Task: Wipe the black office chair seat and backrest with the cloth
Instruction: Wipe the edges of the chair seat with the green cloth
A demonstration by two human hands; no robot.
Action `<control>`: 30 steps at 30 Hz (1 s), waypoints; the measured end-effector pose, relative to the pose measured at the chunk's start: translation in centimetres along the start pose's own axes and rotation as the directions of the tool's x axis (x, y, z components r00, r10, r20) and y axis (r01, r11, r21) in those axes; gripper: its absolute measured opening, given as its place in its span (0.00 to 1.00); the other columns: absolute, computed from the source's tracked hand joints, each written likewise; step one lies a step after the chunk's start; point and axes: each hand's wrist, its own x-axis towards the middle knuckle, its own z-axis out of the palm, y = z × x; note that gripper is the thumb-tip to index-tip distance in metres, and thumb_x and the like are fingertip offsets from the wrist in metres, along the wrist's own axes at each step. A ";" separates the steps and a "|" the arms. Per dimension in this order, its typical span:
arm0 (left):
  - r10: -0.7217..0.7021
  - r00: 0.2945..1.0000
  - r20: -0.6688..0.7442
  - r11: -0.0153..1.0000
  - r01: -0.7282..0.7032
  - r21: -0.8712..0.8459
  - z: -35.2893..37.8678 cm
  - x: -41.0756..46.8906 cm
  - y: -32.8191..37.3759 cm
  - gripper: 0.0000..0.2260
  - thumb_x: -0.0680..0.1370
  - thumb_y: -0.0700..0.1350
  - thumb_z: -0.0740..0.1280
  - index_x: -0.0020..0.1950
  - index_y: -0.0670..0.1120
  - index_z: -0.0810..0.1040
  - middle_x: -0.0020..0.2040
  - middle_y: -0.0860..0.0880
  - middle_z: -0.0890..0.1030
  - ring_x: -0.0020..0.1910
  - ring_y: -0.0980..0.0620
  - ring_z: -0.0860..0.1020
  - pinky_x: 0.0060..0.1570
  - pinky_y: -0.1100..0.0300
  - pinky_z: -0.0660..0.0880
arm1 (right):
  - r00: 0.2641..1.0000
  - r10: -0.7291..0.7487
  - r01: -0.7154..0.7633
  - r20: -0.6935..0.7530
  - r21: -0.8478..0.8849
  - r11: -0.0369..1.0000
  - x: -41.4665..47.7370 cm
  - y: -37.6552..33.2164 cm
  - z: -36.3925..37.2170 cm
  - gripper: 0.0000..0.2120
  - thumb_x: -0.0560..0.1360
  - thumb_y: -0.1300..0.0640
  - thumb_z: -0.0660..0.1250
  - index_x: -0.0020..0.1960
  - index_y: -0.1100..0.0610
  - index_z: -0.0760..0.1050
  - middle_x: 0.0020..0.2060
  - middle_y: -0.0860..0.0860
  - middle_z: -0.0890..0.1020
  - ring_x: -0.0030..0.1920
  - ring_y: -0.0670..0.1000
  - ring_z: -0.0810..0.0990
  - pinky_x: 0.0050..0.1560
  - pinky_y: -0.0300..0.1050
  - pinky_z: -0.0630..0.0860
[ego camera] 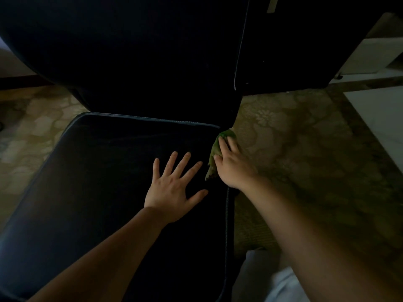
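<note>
The black chair seat [98,182] fills the lower left of the head view, with the black backrest [130,62] rising behind it. My left hand [174,186] lies flat on the seat, fingers spread and straight. My right hand [233,164] presses a green cloth [214,153] against the seat's right edge near the back corner, its fingers lying over the cloth. Most of the cloth is hidden under that hand.
A patterned beige carpet [305,149] covers the floor right and left of the chair. A second dark panel [294,40] stands behind at the upper right. White furniture [381,116] borders the far right. Pale clothing [272,280] shows at the bottom.
</note>
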 end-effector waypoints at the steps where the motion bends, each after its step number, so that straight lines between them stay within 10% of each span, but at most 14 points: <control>1: -0.004 1.000 0.002 1.000 0.004 -0.002 0.0 0.0 0.0 0.36 0.75 0.75 0.37 0.81 0.63 0.40 0.82 0.53 0.38 0.81 0.46 0.34 0.76 0.36 0.36 | 1.000 0.010 -0.010 0.001 0.018 1.000 0.5 -0.1 -0.2 0.29 0.86 0.46 0.48 0.83 0.51 0.42 0.82 0.50 0.42 0.82 0.57 0.44 0.79 0.60 0.54; 18: 0.011 1.000 -0.019 1.000 -0.011 0.000 0.1 -0.2 -0.1 0.36 0.77 0.74 0.40 0.81 0.62 0.41 0.83 0.52 0.38 0.80 0.46 0.34 0.77 0.36 0.35 | 0.994 0.034 -0.039 -0.101 -0.052 0.998 -3.7 -1.1 1.8 0.29 0.85 0.46 0.51 0.83 0.52 0.47 0.81 0.51 0.49 0.77 0.59 0.59 0.72 0.55 0.67; 30: -0.019 0.999 -0.029 0.999 0.018 -0.027 0.1 0.4 -0.1 0.37 0.75 0.75 0.39 0.82 0.62 0.43 0.83 0.53 0.40 0.81 0.46 0.36 0.76 0.36 0.35 | 1.000 -0.008 0.008 0.014 0.040 0.999 1.2 0.6 -0.8 0.28 0.86 0.46 0.47 0.83 0.50 0.42 0.82 0.49 0.42 0.82 0.57 0.47 0.78 0.56 0.55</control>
